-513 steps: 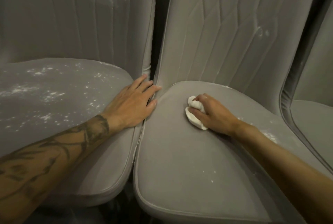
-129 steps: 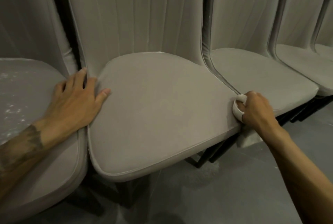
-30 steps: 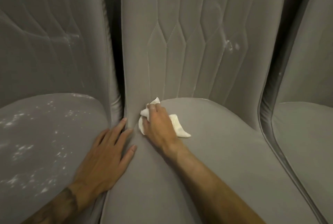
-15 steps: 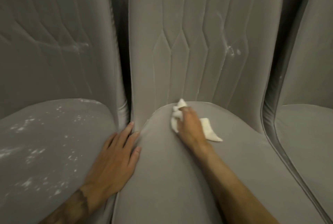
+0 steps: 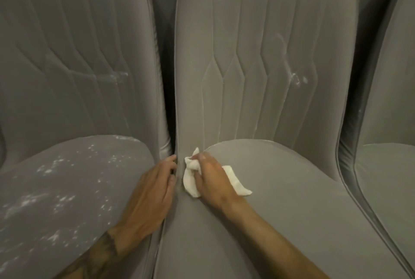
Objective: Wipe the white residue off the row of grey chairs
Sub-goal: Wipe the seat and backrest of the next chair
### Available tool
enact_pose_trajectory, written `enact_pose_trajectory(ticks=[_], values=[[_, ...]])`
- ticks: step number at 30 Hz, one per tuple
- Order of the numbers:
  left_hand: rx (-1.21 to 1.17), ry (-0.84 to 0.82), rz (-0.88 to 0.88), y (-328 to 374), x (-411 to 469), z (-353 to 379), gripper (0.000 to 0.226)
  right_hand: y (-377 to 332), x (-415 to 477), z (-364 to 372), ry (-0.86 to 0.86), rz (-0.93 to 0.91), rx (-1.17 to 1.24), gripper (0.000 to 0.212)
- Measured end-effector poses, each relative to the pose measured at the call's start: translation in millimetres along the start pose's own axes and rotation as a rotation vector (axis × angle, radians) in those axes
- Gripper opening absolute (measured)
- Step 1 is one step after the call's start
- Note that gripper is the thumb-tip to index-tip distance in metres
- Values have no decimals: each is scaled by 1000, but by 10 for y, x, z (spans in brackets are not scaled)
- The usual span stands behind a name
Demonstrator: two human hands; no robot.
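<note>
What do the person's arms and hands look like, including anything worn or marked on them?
Both are bare: no sleeves, gloves, rings or watch show. The left forearm carries a dark line tattoo that ends near the wrist of the left hand. The right forearm and right hand show no markings.

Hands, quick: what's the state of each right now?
Left hand: open, flat on the left seat edge.
Right hand: holding the white cloth.

Grey quilted chairs [image 5: 280, 222], white-speckled left seat [image 5: 67, 189], white cloth [image 5: 189, 180]
</note>
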State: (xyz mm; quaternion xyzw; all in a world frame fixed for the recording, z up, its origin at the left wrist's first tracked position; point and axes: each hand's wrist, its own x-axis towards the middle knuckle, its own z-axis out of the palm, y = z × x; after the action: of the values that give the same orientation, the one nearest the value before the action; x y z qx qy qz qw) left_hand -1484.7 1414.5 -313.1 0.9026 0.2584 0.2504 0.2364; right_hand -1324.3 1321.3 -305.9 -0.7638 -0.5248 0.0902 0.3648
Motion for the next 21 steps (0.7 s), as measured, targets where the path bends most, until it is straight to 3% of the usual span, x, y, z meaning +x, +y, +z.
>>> enact_pose_trajectory(ticks=[4,6,8,11,16,21], values=[[103,132,66,144,476,-77,45,-21,-227,62,-101,-191,-3,25],[158,213,94,247,779,-82,43,50,-169,-109,-119,-178,55,22],[177,315,95,354,1084,-64,35,116,-3,-344,26,-123,144,19],[166,447,134,508,1507,-72,49,213,314,-793,291,-46,241,19],[287,575,247,735,2208,-348,67,287,912,-1732,658,-108,129,29],[332,655,279,704,2384,-347,68,195,1556,-2837,982,-247,-198,35]])
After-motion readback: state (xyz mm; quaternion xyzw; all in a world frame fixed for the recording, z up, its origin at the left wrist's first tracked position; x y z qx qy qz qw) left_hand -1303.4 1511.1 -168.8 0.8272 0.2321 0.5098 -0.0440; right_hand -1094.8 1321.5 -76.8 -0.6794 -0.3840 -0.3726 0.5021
